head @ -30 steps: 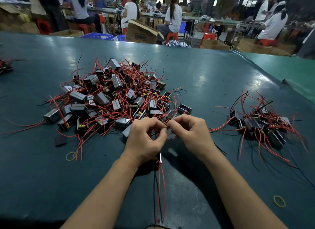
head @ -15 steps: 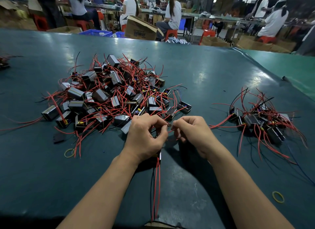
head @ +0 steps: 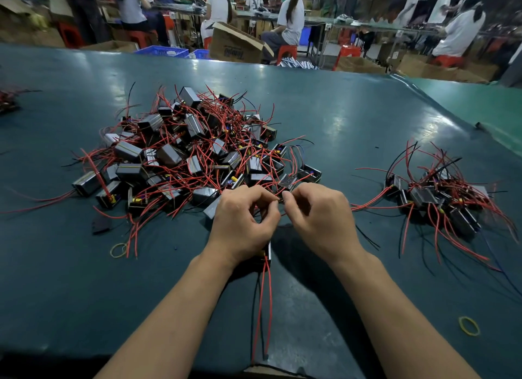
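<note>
My left hand (head: 243, 223) and my right hand (head: 322, 220) meet over the dark green table (head: 353, 130), fingertips almost touching. Both pinch thin red wires between thumb and forefinger. Under my left palm sits a small black component (head: 267, 255), mostly hidden, with red and black leads (head: 262, 308) trailing toward me. Just beyond my hands lies a big heap of grey and black boxed components (head: 192, 152) tangled in red wires. A smaller pile of the same parts (head: 440, 200) lies to the right.
Yellow rubber bands lie at front left (head: 118, 250) and front right (head: 469, 326). A flat black scrap (head: 101, 223) sits left of the heap. More wired parts (head: 7, 101) show at the far left edge. Seated people, cardboard boxes and blue crates are behind the table.
Both hands stay together pinching the wires, with fingers shifting slightly. The trailing red leads under my left hand have straightened and swung a little.
</note>
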{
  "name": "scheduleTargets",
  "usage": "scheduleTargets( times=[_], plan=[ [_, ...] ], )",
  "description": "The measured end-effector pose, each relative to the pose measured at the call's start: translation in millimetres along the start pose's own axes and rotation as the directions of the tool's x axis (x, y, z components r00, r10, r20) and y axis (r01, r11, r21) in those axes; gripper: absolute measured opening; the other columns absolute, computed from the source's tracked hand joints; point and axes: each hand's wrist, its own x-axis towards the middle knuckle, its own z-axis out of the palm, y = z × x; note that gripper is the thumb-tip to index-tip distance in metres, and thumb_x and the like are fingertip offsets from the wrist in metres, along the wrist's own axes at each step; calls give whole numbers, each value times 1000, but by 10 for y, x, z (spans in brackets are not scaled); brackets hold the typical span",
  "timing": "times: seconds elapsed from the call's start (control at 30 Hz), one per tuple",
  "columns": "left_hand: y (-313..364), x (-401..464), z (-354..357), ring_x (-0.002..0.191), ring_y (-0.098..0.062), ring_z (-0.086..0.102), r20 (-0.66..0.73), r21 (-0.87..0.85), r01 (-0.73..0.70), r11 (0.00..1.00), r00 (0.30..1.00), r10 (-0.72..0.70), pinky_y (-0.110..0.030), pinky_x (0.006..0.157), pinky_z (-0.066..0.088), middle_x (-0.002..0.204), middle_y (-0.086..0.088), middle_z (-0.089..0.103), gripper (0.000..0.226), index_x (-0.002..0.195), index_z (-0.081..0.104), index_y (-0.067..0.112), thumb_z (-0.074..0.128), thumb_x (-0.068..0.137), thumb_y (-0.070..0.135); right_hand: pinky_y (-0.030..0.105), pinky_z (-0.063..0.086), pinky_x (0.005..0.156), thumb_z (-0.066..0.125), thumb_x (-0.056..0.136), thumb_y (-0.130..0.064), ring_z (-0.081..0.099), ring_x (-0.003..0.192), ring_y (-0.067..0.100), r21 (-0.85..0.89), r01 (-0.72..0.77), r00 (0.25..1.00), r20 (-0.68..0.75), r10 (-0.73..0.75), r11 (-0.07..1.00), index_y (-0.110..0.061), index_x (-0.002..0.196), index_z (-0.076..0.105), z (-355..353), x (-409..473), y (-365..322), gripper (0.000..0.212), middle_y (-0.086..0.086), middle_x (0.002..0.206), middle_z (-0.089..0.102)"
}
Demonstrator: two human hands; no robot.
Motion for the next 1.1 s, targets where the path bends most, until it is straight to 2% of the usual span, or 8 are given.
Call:
scheduleTargets(
  times=[0.3, 0.53, 0.67, 0.73, 0.87, 0.9, 1.0, 1.1],
  plan=[
    [-22, -5, -6, 59, -5, 59, -19, -112, 44, 993, 999, -46, -15, 58, 44, 68, 7, 64, 5, 79, 71, 12, 66, 82, 12, 20, 43, 65, 71, 85, -3, 64, 75, 17, 198, 114, 982, 127, -141, 974, -12, 114, 70, -121, 59, 159, 31, -1, 91, 70],
    [-5, -16, -37, 56, -1, 56, 25, -172, 89, 981, 996, -86, -9, 56, 40, 67, 13, 62, 7, 81, 72, 10, 68, 84, 6, 29, 51, 66, 69, 88, -15, 64, 72, 18, 247, 185, 973, 89, -213, 951, -4, 88, 74, -186, 87, 173, 12, 3, 80, 68],
    [-15, -18, -30, 66, -9, 62, 5, -127, 27, 992, 1000, -26, -22, 62, 49, 74, 4, 68, 7, 81, 73, 12, 66, 81, 14, 20, 37, 56, 60, 95, -22, 47, 59, 7, 286, -76, 964, 265, -3, 955, -10, 78, 63, -130, 51, 86, 21, -6, 65, 54],
    [-17, -17, -18, 68, -14, 61, -25, -68, -20, 997, 1000, 19, -29, 64, 50, 74, 3, 67, 7, 82, 73, 13, 66, 81, 14, 21, 33, 48, 60, 95, -22, 40, 51, 8, 382, -352, 912, 345, 222, 855, -13, 70, 61, -90, 65, 59, 27, -4, 57, 49],
    [1, -14, 17, 68, -14, 58, -60, 49, -106, 993, 992, 109, -36, 70, 48, 73, 9, 66, 5, 81, 73, 15, 67, 82, 14, 16, 25, 37, 65, 91, -25, 38, 40, 7, 598, -745, 658, 582, 478, 297, -15, 63, 63, -108, 98, 24, 30, -4, 51, 48],
    [-3, -10, 20, 68, -15, 58, -65, 55, -104, 993, 992, 107, -37, 70, 49, 73, 8, 67, 5, 81, 73, 14, 67, 82, 14, 16, 27, 37, 67, 90, -26, 40, 40, 7, 617, -718, 684, 539, 492, 323, -13, 63, 64, -94, 86, 8, 30, -4, 50, 51],
    [-15, -9, 28, 68, -19, 60, -72, 75, -74, 994, 994, 80, -43, 72, 50, 74, 4, 69, 8, 82, 73, 14, 67, 83, 18, 26, 42, 48, 69, 89, -32, 53, 47, 14, 343, -395, 918, 116, 379, 852, -10, 65, 67, -8, 16, -23, 33, -1, 54, 62],
    [-3, -3, 21, 70, -20, 62, -95, 69, -29, 997, 995, 35, -47, 74, 51, 77, 3, 71, 12, 84, 74, 12, 65, 83, 20, 39, 48, 59, 64, 93, -31, 57, 58, 23, 154, -113, 990, -65, 125, 982, -8, 76, 71, 40, -17, -66, 30, 3, 64, 66]
  ],
)
